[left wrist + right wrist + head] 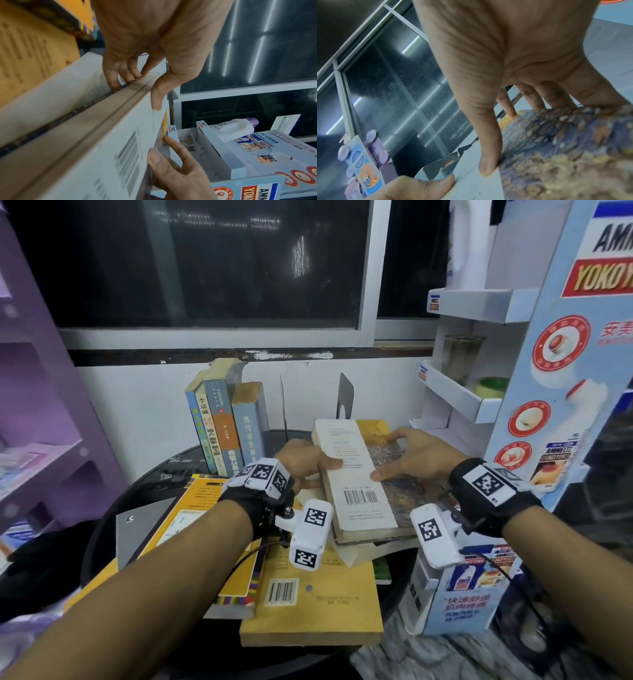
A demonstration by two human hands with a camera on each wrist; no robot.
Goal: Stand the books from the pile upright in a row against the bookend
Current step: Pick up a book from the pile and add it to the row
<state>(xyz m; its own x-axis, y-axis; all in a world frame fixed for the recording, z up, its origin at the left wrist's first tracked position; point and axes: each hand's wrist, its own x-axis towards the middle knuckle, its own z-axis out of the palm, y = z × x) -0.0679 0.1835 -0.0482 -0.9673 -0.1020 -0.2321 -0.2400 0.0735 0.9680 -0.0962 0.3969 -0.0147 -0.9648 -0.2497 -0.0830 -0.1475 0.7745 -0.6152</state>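
Far left there's a purple shelf unit. Next, at the back of the round black counter, four paperbacks stand upright in a row, spines facing out, leaning a bit against a grey metal bookend behind them. A second grey metal bookend stands further right, apart from the row.

In front, the pile: a yellow book with a striped edge lies flat with a grey notebook beside it, and a mustard-yellow book with a barcode lies at the near edge.

The left hand has its fingers curled under the left edge of a thick book with a white-and-mottled-blue back cover, thumb pressed on top, so it's grasping that book. The book sits tilted on top of the pile, not upright yet, between row and second bookend but nearer the camera.

The right hand is on the same book's right side: thumb on the white strip, fingers spread over the mottled cover's far edge, gripping it too.

Far right, a white-and-blue cardboard display stand.
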